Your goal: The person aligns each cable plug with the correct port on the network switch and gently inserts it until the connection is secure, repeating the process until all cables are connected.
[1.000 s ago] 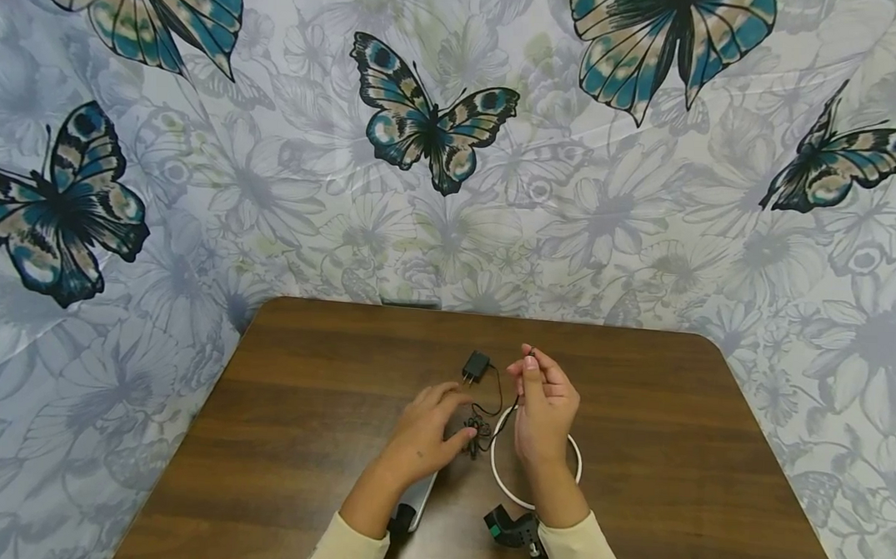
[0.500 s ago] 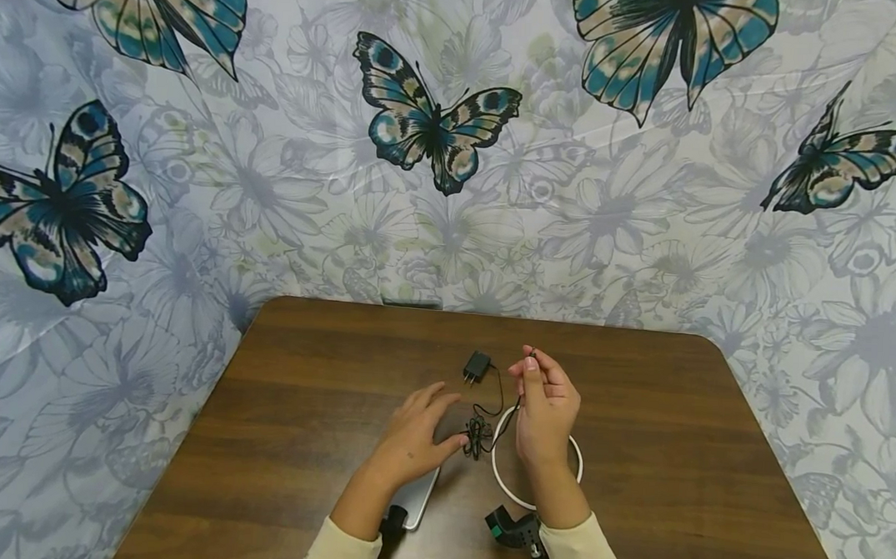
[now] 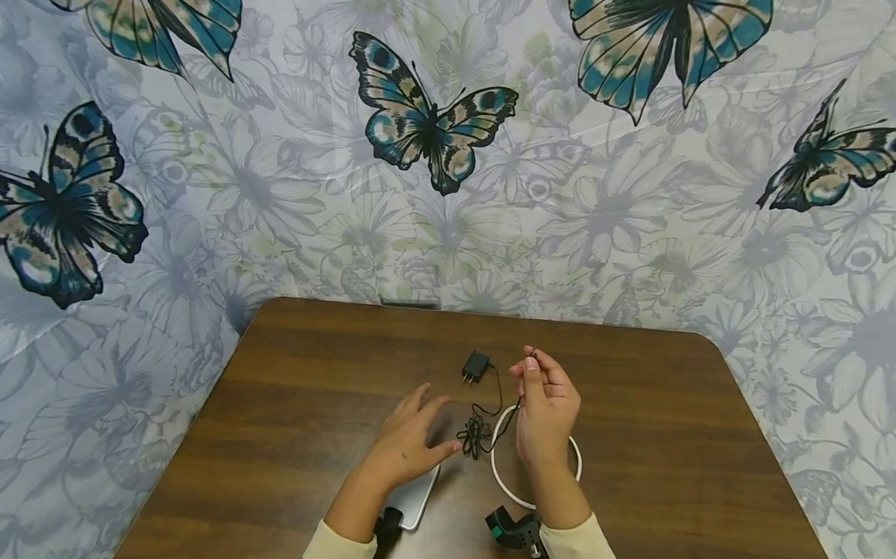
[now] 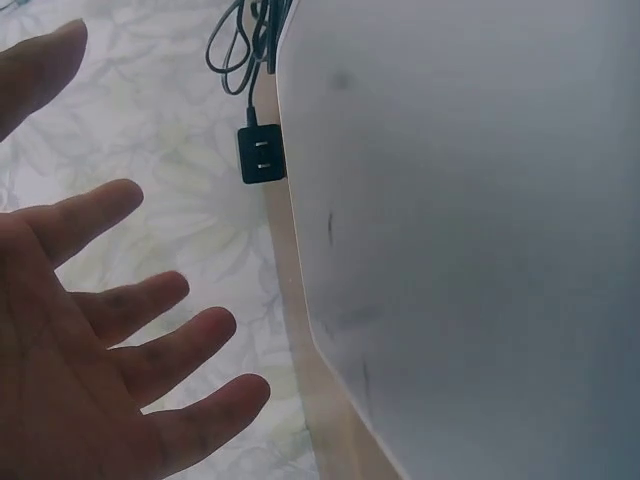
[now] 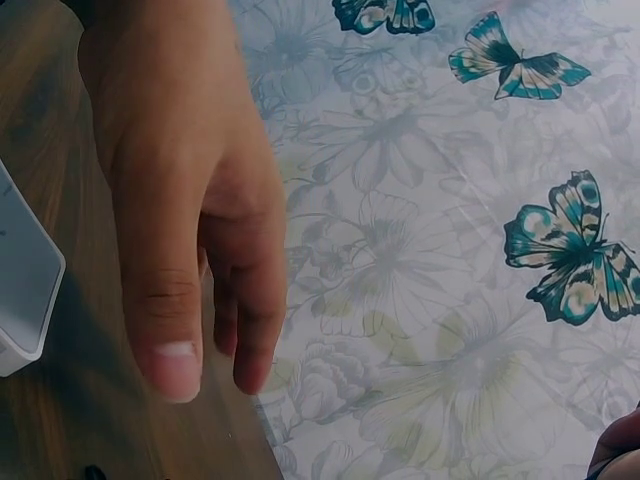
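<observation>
In the head view my left hand [image 3: 403, 444] hovers with fingers spread, its thumb close beside a bundled black cable [image 3: 474, 436]; whether they touch I cannot tell. My right hand [image 3: 547, 413], raised over a white ring [image 3: 578, 464], pinches the cable's thin end between thumb and forefinger. The cable's other end runs to a black power adapter [image 3: 476, 365] with two prongs, lying farther back. Beneath my left wrist lies a flat pale device [image 3: 414, 496], partly hidden. It fills much of the left wrist view. In the right wrist view my left hand [image 5: 180, 220] shows large.
Everything stands on a brown wooden table [image 3: 659, 430]. A wall covering [image 3: 450, 238] printed with butterflies and flowers hangs behind its far edge. A black mount [image 3: 515, 528] with a green patch sits by my right wrist, in front of the ring.
My left hand has drawn back left and toward me, away from the cable bundle, baring more of the bundle and the pale device. The right hand has stayed in place, pinching the cable end.
</observation>
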Motion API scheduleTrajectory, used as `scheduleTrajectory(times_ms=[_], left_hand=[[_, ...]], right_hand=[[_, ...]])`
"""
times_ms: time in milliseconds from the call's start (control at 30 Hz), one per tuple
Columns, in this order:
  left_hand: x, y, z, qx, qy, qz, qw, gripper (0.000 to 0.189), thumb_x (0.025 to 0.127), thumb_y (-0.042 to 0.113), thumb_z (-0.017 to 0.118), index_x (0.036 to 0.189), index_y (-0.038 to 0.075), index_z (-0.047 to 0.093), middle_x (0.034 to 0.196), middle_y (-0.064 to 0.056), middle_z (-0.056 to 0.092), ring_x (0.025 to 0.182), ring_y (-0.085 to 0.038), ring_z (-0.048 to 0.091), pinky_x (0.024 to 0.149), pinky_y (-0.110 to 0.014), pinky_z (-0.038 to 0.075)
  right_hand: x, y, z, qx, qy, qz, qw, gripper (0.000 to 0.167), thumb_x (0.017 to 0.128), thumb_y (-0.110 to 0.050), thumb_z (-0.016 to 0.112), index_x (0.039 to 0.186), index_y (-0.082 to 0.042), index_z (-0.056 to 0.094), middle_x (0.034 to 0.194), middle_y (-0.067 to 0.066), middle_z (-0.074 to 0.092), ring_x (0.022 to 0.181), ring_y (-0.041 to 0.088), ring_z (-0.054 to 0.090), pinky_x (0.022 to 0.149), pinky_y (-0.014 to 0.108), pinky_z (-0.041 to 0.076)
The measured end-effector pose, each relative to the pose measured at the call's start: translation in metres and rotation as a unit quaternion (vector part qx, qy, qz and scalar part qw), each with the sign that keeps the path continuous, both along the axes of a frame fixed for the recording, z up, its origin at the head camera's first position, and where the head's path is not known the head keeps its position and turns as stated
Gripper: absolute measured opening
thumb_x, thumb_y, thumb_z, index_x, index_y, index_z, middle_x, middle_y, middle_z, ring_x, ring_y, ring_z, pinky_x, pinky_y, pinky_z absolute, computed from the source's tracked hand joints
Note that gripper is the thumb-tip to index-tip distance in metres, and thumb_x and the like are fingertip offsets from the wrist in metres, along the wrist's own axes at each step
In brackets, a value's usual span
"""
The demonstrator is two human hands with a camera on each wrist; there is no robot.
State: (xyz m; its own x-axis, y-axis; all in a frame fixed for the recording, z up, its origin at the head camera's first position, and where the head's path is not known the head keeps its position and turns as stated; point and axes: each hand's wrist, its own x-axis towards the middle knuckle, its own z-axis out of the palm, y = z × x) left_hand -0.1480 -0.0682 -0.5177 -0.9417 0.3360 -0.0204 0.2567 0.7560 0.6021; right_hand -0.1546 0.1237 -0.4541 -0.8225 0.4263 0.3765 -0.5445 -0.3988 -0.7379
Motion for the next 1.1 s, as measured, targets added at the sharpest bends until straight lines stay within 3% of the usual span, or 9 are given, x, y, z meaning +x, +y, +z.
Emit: scheduleTrajectory(times_ms=[300, 867, 1100], left_hand=[[-0.001, -0.004, -0.002, 0.005, -0.001, 0.011, 0.9999, 0.081, 0.084, 0.051, 0.076, 0.151, 0.021, 0.042, 0.162, -0.018, 0.022, 0.143, -0.045, 0.031, 0.105, -0.066, 0.035], [0.001, -0.014, -0.005, -0.016, -0.050, 0.012, 0.9985, 0.091, 0.081, 0.052, 0.078, 0.153, 0.015, 0.038, 0.154, -0.023, 0.035, 0.138, -0.046, 0.037, 0.103, -0.064, 0.037], [0.002, -0.015, -0.004, -0.033, -0.075, 0.019, 0.9965, 0.085, 0.083, 0.049, 0.077, 0.151, 0.012, 0.042, 0.150, -0.025, 0.040, 0.138, -0.047, 0.037, 0.105, -0.065, 0.035]], right_hand=[[-0.002, 0.001, 0.001, -0.007, 0.019, 0.004, 0.9998, 0.014, 0.098, 0.007, 0.055, 0.107, 0.009, 0.065, 0.089, 0.006, 0.070, 0.073, 0.011, 0.064, 0.059, 0.015, 0.045], [-0.001, 0.004, 0.002, -0.002, 0.006, 0.003, 1.0000, 0.013, 0.097, 0.005, 0.056, 0.107, 0.010, 0.063, 0.086, 0.004, 0.069, 0.072, 0.010, 0.064, 0.059, 0.015, 0.045], [0.001, 0.006, 0.003, -0.001, 0.008, 0.004, 1.0000, 0.013, 0.097, 0.005, 0.057, 0.107, 0.011, 0.063, 0.086, 0.004, 0.069, 0.073, 0.011, 0.065, 0.060, 0.015, 0.046]])
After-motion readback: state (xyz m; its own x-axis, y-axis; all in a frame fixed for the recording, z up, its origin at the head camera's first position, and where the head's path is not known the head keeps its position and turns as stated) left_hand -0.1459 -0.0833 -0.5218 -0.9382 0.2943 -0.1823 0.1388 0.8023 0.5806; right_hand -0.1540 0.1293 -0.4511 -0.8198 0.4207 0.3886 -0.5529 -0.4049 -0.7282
